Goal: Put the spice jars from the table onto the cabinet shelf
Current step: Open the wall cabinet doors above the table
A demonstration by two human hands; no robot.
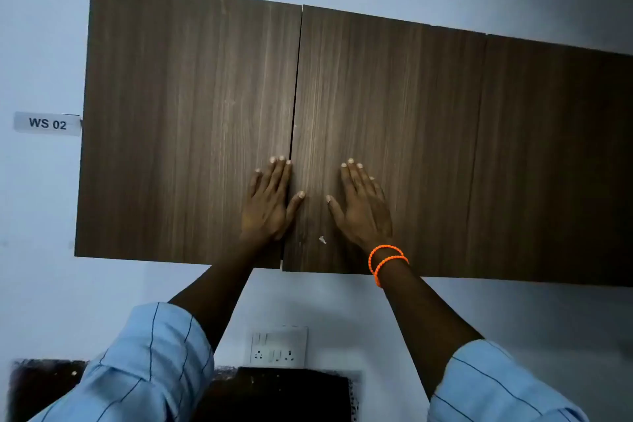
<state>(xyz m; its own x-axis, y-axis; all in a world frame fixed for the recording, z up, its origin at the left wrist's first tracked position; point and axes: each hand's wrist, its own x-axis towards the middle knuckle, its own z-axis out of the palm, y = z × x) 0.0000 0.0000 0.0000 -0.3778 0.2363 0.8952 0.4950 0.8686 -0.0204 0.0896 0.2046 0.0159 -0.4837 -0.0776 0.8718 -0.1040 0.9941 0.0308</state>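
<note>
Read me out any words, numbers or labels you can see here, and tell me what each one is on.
"WS 02": on a small white label stuck to the wall just left of the cabinet.
The switch and socket plate below the cabinet: no readable text or markings.
The cabinet doors: no text.

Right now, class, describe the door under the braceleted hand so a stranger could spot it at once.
Find the brown wall cabinet. The door is its middle panel, right of the dark centre gap. Unlike its neighbours, it has the right hand with orange bracelets flat on it and a small white chip low down.
</note>
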